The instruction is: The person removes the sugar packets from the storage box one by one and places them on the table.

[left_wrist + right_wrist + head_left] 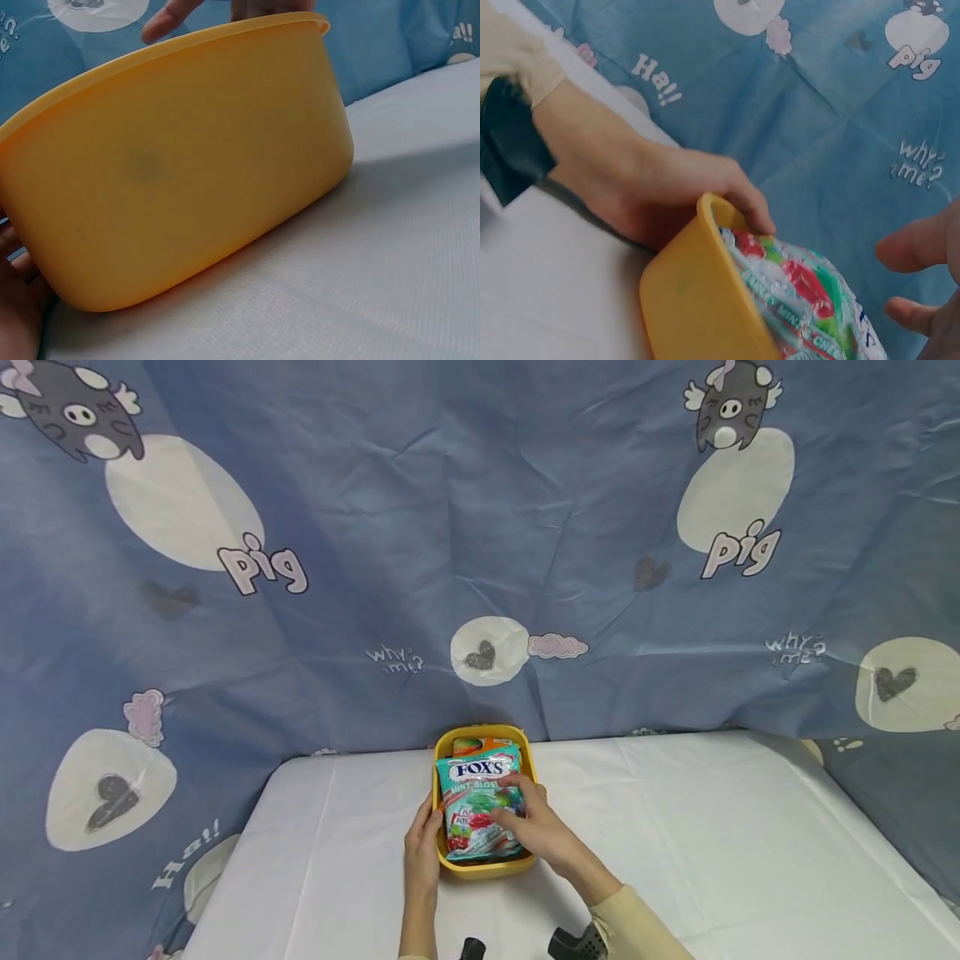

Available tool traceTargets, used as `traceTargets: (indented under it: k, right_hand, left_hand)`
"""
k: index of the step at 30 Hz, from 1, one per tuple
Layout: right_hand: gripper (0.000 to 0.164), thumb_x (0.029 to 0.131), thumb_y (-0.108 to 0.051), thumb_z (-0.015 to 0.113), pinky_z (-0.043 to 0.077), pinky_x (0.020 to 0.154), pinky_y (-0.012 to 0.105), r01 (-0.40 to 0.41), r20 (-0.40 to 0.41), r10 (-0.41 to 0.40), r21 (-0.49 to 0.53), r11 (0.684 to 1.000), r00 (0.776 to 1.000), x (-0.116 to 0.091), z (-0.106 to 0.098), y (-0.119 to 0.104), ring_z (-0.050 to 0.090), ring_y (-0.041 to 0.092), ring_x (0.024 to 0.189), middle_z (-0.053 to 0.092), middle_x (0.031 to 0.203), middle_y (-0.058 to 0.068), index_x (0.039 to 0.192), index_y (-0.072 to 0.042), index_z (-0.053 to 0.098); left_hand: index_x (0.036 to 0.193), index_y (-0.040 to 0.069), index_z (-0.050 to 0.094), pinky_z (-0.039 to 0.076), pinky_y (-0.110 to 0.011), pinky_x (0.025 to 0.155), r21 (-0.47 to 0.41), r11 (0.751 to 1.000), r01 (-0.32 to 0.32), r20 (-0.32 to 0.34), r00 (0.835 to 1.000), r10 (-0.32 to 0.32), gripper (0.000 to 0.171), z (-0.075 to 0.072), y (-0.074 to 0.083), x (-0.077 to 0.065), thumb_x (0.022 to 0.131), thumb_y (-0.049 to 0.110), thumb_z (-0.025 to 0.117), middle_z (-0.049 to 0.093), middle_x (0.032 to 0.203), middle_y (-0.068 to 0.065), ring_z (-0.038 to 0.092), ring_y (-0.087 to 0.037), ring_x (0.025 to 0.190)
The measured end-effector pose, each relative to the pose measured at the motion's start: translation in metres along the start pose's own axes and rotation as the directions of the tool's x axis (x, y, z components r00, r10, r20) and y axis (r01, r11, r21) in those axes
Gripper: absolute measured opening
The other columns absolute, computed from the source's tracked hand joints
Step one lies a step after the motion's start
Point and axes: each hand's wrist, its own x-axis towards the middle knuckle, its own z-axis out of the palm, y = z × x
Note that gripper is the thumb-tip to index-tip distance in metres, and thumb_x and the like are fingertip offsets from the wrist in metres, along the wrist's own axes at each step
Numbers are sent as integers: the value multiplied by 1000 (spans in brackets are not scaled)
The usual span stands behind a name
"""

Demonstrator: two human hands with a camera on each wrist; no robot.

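A yellow plastic container (491,872) stands on the white surface, holding a teal bag of Fox's candy (471,806). Behind that bag, an orange packet (487,744) shows in part. My left hand (423,847) grips the container's left side; in the right wrist view the left hand (675,187) hooks its thumb over the rim, fingers outside. Over the bag's right part is my right hand (536,822), with thumb and fingers spread. In the right wrist view the right hand's fingers (919,244) appear apart from the bag. The left wrist view mostly shows the container's outer wall (187,165).
A white cloth (360,860) covers the table under the container. Just behind the container hangs a blue printed curtain (360,568) with pig and heart pictures. Dark wrist devices (577,943) show at the bottom edge, near the sleeves.
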Motion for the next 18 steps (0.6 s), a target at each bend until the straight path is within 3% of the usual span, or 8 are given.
traceTargets:
  k: [4, 9, 12, 18]
  right_hand:
    - [35, 91, -20, 59, 23, 109, 67, 35, -25, -36, -24, 999, 999, -1, -5, 2, 24, 40, 135, 18, 144, 18, 123, -15, 49]
    - [40, 93, -19, 57, 31, 109, 60, 75, -35, -75, -26, 997, 997, 1, -15, 10, 35, 36, 134, 34, 145, 18, 131, -16, 44]
    - [46, 94, -18, 55, 37, 108, 54, 103, 2, -103, -26, 994, 995, 4, -17, 17, 42, 32, 129, 44, 139, 16, 137, -15, 39]
    - [46, 96, -19, 54, 52, 94, 44, 164, 88, -160, -41, 986, 983, 3, -25, 24, 53, 31, 120, 41, 141, 14, 139, -21, 39]
  left_hand:
    - [146, 15, 37, 19, -46, 120, 4, 1000, -5, 0, 1000, 5, 48, 0, 2, 0, 100, 30, 42, 33, 153, -7, 23, -26, 144]
    - [145, 15, 38, 21, -45, 120, 16, 1000, -18, -14, 1000, 18, 48, 3, -1, 1, 100, 32, 42, 35, 152, -6, 26, -25, 144]
    - [144, 15, 40, 23, -44, 119, 13, 1000, -16, -39, 999, 16, 48, 1, -3, 0, 99, 32, 43, 38, 151, -6, 28, -24, 143]
    - [144, 17, 40, 23, -47, 118, 29, 1000, -8, -37, 999, 9, 49, 0, -1, -1, 99, 36, 43, 37, 151, -7, 28, -27, 143]
